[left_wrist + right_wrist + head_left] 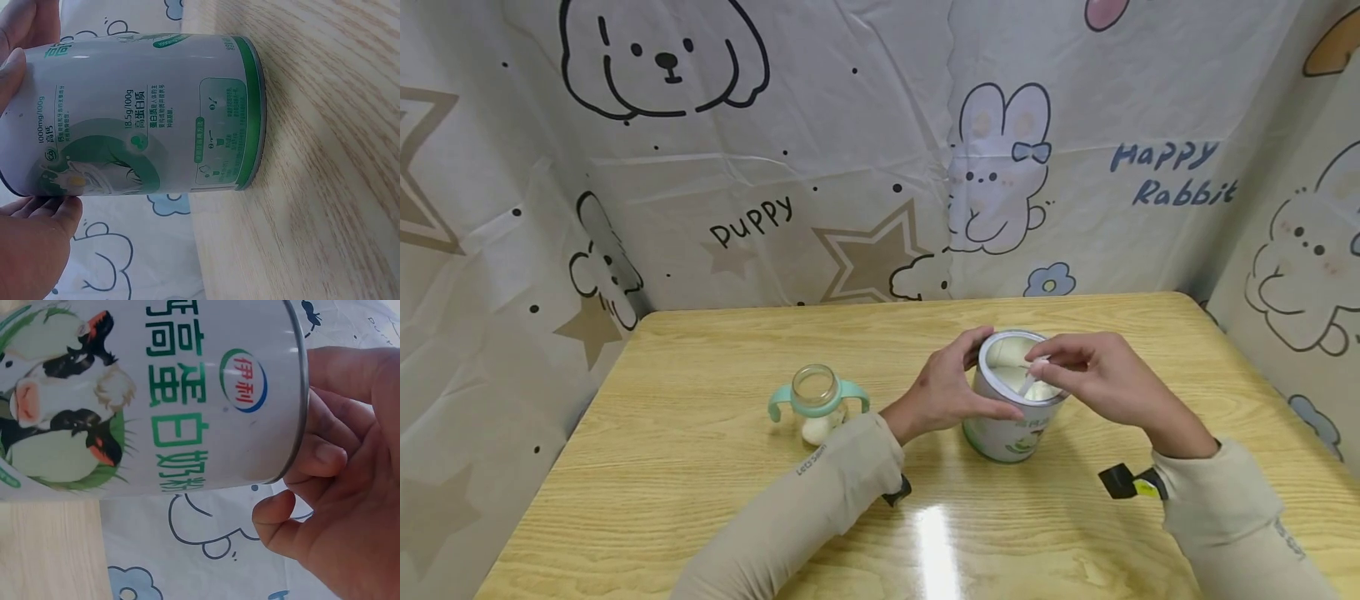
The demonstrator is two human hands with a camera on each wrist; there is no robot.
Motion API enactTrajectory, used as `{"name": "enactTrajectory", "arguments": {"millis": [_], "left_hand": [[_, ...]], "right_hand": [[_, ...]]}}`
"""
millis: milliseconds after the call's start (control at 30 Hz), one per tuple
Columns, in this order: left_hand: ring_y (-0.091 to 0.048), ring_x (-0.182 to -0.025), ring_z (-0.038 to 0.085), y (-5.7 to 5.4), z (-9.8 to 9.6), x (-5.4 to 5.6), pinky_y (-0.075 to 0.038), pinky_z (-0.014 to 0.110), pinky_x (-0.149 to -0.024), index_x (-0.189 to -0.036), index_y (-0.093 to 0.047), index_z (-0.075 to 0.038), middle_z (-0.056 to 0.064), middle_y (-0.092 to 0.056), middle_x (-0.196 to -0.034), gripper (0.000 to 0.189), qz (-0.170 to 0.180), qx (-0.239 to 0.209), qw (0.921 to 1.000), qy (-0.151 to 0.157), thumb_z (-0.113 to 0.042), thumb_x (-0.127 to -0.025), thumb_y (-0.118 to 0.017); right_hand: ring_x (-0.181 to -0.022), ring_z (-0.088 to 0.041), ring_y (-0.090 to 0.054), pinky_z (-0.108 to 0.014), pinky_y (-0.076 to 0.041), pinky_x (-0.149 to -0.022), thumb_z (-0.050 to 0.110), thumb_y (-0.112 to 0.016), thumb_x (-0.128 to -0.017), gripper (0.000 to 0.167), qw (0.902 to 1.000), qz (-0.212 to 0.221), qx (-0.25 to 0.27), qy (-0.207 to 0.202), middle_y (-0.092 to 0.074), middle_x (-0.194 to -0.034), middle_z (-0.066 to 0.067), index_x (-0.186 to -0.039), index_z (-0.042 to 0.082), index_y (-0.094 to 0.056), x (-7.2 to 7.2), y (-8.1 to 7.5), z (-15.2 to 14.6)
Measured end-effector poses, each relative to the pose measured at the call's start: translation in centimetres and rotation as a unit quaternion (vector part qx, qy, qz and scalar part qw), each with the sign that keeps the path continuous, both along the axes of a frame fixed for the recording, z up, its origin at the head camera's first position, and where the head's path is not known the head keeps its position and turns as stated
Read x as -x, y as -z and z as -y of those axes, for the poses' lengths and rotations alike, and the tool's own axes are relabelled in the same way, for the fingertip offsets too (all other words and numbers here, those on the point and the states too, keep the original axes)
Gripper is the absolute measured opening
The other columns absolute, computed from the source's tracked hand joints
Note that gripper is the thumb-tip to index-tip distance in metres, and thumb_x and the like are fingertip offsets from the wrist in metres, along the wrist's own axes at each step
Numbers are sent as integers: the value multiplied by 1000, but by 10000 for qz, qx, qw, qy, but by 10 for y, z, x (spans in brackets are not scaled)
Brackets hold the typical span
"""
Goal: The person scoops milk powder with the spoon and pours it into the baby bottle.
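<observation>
A white and green milk powder can point(1011, 433) stands on the table with its top open and pale powder point(1011, 354) inside. My left hand point(942, 387) grips it from the left side, thumb across the front near the rim. In the left wrist view, fingers point(62, 215) and thumb lie on opposite sides of the can's upper part. Over the rim, my right hand point(1101, 379) pinches a white scoop point(1028, 382); its lower end is inside the can. The right wrist view hides the scoop behind the can wall.
Left of the can stands a baby bottle point(816, 408) with no cap, two mint-green handles and something whitish at its bottom. The wooden table point(685, 383) meets a cartoon-printed cloth point(850, 150) at the back and sides.
</observation>
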State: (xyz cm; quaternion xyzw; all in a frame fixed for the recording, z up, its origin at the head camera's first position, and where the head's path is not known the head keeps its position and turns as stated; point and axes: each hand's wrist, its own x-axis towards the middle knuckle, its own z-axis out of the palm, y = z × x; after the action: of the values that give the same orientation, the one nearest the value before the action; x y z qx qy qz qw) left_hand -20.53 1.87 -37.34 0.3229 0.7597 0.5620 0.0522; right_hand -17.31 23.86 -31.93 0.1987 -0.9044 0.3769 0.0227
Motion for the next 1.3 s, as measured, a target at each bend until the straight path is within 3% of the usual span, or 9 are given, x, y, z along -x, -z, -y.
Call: {"name": "enactTrajectory", "arguments": {"millis": [200, 367, 600, 667, 833, 1300], "left_hand": [[-52, -130, 14, 1, 0, 0, -39, 22, -109, -146, -40, -4, 10, -54, -139, 94, 0, -38, 10000, -11, -11, -69, -94], [-51, -131, 13, 0, 0, -1, -39, 22, -109, -147, -39, -3, 9, -53, -141, 95, 55, -1, 10000, -52, -12, -69, -94], [-50, -132, 13, -1, 0, -1, -38, 22, -109, -147, -39, -4, 12, -52, -143, 96, 40, -6, 10000, -42, -12, -69, -94], [-50, -131, 13, 0, 0, -1, -38, 22, -109, -147, -40, -4, 12, -53, -142, 95, -15, -33, 10000, -30, -11, -68, -94], [-51, -131, 12, 0, -1, 0, -38, 21, -108, -147, -40, -3, 10, -54, -141, 96, -46, -67, 10000, -17, -10, -68, -94], [-51, -129, 10, 0, 0, -1, -39, 21, -108, -144, -42, -5, 7, -55, -138, 92, -22, -47, 10000, -26, -10, -68, -94]], "right_hand": [[-74, -11, -62, -22, -47, -58, 17, -68, -97, 27, 9981, 225, 266, 517, -74, -92, -14, -115, -2, -70, 3, 2, -2], [-82, -10, -65, -20, -50, -67, 23, -67, -98, 31, 9942, 136, 453, 962, -74, -99, -18, -115, -2, -69, 4, 3, -4], [-85, 7, -60, -19, -44, -75, 33, -67, -98, 39, 9852, -15, 443, 1655, -75, -104, -13, -119, 1, -69, 3, 4, -15], [-83, 11, -58, -19, -44, -72, 33, -67, -98, 40, 9830, -114, 395, 1791, -74, -105, -14, -120, 0, -69, 2, 5, -20], [-77, 13, -57, -21, -42, -60, 29, -67, -98, 38, 9810, -331, 247, 1897, -76, -99, -12, -119, -2, -69, 0, 6, -29], [-81, 11, -59, -34, -41, -78, 37, -62, -100, 45, 9796, 209, 427, 1954, -76, -96, 1, -123, -1, -65, 2, 8, -30]]}}
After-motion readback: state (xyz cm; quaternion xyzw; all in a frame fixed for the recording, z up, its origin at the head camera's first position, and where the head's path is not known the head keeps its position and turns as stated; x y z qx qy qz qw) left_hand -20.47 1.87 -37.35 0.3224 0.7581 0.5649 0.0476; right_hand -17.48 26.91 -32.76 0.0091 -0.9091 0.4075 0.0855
